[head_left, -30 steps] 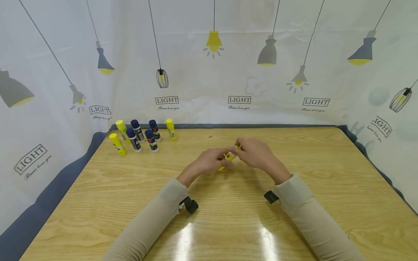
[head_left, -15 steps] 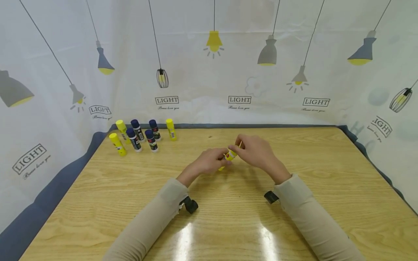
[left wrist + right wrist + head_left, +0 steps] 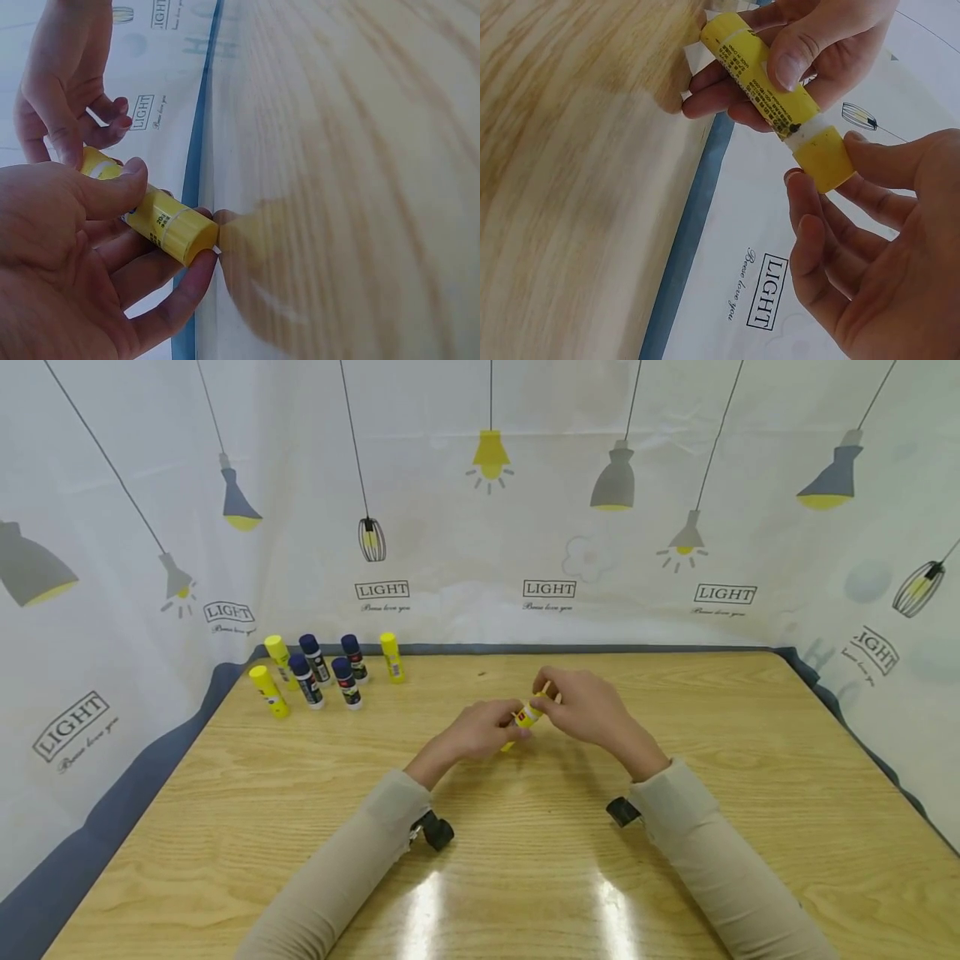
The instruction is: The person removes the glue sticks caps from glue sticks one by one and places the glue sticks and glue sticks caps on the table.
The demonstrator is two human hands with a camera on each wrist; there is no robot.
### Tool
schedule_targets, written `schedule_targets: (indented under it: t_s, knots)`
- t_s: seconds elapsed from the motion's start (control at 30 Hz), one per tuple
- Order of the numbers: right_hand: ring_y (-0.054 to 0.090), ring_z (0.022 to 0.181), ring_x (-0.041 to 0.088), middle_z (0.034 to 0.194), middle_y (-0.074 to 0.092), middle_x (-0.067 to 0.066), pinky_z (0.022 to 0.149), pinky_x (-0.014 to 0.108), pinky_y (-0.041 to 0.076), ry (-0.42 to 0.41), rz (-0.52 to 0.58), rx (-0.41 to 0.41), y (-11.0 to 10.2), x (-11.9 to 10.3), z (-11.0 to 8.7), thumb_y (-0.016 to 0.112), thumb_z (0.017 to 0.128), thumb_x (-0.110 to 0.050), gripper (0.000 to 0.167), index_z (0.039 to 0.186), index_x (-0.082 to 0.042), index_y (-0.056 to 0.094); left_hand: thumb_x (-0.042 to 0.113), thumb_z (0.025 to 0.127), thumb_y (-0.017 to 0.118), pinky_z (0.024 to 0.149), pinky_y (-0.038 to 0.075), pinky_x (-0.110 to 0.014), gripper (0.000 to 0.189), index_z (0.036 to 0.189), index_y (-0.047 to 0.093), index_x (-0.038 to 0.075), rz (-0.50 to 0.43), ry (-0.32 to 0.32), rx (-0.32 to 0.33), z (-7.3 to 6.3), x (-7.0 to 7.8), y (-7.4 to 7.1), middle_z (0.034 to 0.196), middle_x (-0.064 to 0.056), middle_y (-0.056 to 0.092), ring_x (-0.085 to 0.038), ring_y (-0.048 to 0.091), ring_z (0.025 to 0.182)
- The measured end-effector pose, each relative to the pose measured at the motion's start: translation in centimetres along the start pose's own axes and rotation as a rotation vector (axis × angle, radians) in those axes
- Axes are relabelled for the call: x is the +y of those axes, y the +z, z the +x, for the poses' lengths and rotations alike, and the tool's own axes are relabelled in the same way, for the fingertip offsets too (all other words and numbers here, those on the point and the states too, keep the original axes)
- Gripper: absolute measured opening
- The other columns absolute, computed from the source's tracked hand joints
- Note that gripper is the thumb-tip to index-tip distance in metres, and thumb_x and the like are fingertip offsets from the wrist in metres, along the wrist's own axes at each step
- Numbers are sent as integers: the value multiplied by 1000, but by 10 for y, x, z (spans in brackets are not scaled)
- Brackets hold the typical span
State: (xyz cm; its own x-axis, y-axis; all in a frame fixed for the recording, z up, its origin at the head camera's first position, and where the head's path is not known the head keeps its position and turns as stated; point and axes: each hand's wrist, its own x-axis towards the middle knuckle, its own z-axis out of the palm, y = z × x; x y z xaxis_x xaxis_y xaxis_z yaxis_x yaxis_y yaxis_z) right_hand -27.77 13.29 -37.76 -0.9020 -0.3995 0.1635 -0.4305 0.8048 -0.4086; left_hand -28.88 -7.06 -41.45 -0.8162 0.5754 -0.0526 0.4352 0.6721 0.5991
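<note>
A yellow glue stick (image 3: 528, 716) is held tilted between both hands over the middle of the table. My left hand (image 3: 480, 729) grips its body, thumb on top and fingers beneath, as the left wrist view shows. The lower end of the glue stick (image 3: 176, 225) is close to the tabletop; whether it touches is unclear. At the upper end, the thumb and forefinger of my right hand (image 3: 885, 240) pinch the yellow cap (image 3: 825, 159). A white band shows between cap and body. The other right fingers are loosely bent, away from the glue stick.
Several glue sticks stand upright at the table's back left: yellow ones, such as the front yellow glue stick (image 3: 268, 691), and navy-capped ones, such as the near navy-capped glue stick (image 3: 347, 683). A printed white curtain (image 3: 465, 543) hangs behind the wooden table (image 3: 300, 827).
The thumb and forefinger of my right hand have shifted slightly around the cap. My left hand and the standing glue sticks have stayed in place.
</note>
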Motion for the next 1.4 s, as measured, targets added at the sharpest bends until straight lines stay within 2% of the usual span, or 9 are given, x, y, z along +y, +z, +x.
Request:
schedule_targets:
  t_s: [0.3, 0.57, 0.67, 0.83, 1.07, 1.2, 1.4]
  knots:
    - [71, 87, 24, 106, 77, 8, 67, 37, 53, -33, 59, -14, -4, 1, -2, 65, 102, -25, 18, 116, -14, 69, 28, 106, 60, 60, 40, -26, 19, 116, 63, 12, -6, 1, -8, 1, -1, 2, 94, -4, 69, -14, 52, 67]
    - [68, 79, 19, 98, 76, 6, 64, 34, 53, 20, 29, -62, -3, 3, -1, 61, 104, -38, 26, 111, -15, 70, 28, 106, 60, 60, 40, -26, 21, 119, 64, 13, 0, 2, -15, 2, -2, 3, 98, -3, 72, -13, 53, 67]
    - [68, 80, 19, 99, 75, 7, 66, 35, 53, 13, 18, -60, -3, 4, -1, 63, 103, -38, 25, 112, -15, 71, 28, 107, 59, 59, 39, -26, 19, 117, 63, 12, -3, 9, -25, 2, -2, 2, 94, -5, 70, -12, 51, 64]
    - [70, 91, 26, 108, 75, 10, 71, 41, 56, -35, 38, -38, -3, 5, -1, 67, 102, -28, 21, 117, -15, 69, 28, 107, 58, 56, 34, -25, 19, 112, 63, 10, -14, 19, -32, 2, -3, 1, 79, -4, 61, -12, 43, 57]
    - [70, 94, 27, 112, 75, 11, 75, 43, 57, -66, 72, -35, -3, 5, -3, 67, 102, -23, 20, 119, -14, 69, 29, 108, 57, 55, 35, -25, 23, 117, 62, 9, -45, -9, -38, 1, -5, 2, 84, -7, 65, -13, 45, 59]
    - [70, 90, 25, 111, 75, 11, 75, 42, 56, -73, 77, -23, -5, 4, -3, 67, 102, -23, 19, 119, -14, 68, 30, 107, 58, 56, 37, -26, 21, 118, 62, 12, -53, -19, -25, 1, -6, 2, 88, -7, 68, -13, 48, 61]
    - [67, 74, 15, 110, 75, 12, 67, 37, 54, -78, 85, -9, -7, 4, -2, 68, 101, -21, 19, 118, -13, 68, 30, 107, 58, 57, 37, -26, 20, 117, 61, 14, -54, -22, -15, 1, -7, 1, 89, -5, 68, -13, 48, 62]
